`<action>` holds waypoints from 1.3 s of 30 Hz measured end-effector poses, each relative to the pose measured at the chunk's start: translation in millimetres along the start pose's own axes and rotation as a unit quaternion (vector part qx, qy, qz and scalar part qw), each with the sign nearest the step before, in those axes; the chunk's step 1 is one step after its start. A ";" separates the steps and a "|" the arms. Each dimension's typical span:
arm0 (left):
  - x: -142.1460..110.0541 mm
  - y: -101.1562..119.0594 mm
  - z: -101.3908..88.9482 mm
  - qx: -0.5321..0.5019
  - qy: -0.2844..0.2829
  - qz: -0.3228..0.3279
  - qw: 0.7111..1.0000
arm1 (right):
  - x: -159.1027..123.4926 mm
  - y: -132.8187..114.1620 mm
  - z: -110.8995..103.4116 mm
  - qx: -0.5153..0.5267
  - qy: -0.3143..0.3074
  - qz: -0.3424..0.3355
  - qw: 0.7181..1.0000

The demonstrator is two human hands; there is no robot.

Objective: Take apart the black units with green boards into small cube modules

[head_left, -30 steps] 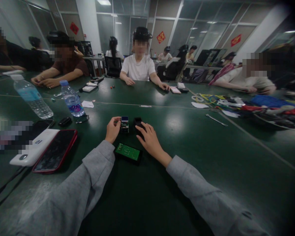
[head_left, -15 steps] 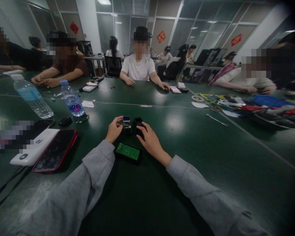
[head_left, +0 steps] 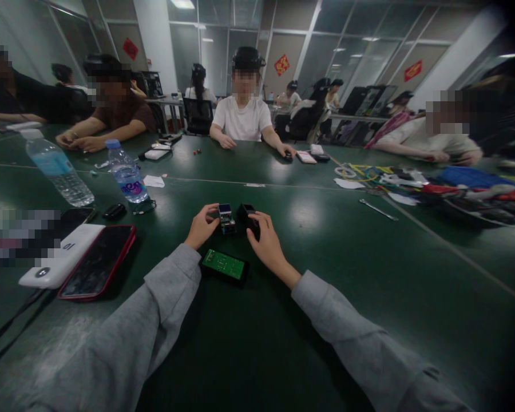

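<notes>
Thumb and fingers of my left hand (head_left: 203, 225) grip the left edge of a small circuit board with a little screen (head_left: 227, 220). Just to its right, my right hand (head_left: 266, 240) is closed around a small black case (head_left: 244, 212), which tilts slightly and is partly covered by my fingers. A narrow gap separates board and case. Nearer to me, between my wrists, a green circuit board in a black frame (head_left: 224, 265) lies flat on the table.
On the left are a red-cased phone (head_left: 98, 260), a white power bank (head_left: 62, 257), a black earbud case (head_left: 114, 212) and two water bottles (head_left: 126, 174). A wrench (head_left: 378, 210) and a heap of cables (head_left: 381, 173) lie right. Several people sit around the green table (head_left: 369, 320).
My left hand has shifted right with the small screen board, bringing it closer to the black case. My right hand has curled more tightly around the case, which has moved slightly right and tilted.
</notes>
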State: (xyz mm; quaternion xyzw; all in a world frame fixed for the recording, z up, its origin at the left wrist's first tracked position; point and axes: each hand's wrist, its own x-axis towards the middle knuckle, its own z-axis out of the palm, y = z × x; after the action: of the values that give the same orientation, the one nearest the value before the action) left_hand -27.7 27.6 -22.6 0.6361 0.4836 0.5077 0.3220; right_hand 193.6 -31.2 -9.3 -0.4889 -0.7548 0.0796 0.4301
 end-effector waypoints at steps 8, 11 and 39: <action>-0.4 0.2 -0.8 -0.024 -0.007 -0.014 1.000 | 1.9 16.7 2.1 0.036 0.076 0.067 0.994; 0.0 -1.1 -0.7 -0.017 -0.008 -0.015 1.000 | 1.5 19.0 3.0 0.048 0.082 0.093 0.991; 0.8 -6.5 -2.0 0.026 -0.027 -0.003 0.999 | 2.4 37.5 8.4 0.062 0.120 0.169 0.976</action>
State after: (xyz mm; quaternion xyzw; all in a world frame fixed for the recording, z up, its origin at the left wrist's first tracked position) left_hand -31.5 30.3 -27.6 0.6560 0.4897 0.4769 0.3200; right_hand 212.3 -7.7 -33.4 -0.5876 -0.5980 0.1385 0.5271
